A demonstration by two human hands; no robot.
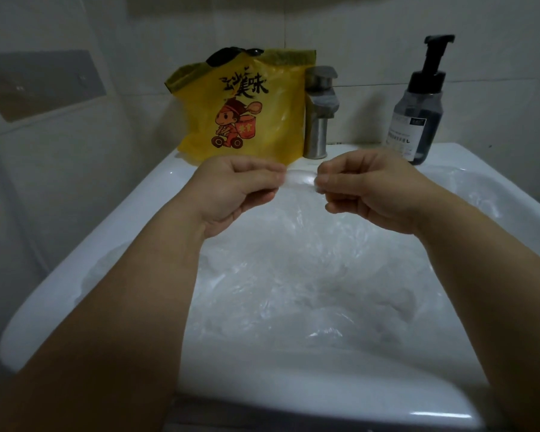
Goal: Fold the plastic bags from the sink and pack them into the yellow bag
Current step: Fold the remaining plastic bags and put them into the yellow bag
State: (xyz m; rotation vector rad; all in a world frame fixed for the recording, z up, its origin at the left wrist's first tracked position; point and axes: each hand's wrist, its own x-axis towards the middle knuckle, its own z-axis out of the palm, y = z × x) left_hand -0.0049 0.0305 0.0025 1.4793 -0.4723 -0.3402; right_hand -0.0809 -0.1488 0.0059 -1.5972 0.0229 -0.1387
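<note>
Head view showed a clear, crinkled plastic bag [300,179] stretched between left hand [236,190] and right hand [370,193], both sets of fingers pinching its top edge above the sink [75,275]. More crumpled clear bags [293,294] lay in it; the yellow bag [247,116] stood at the sink's back edge.

**Dim tiled washroom corner**

Pale tiled walls [387,42] are meeting in a far corner, lying in dim, greyish light. A grey rectangular panel [41,82] is sitting on the left wall. A steel tap [317,120] is standing far centre, with a dark pump bottle [418,113] standing to its right.
</note>
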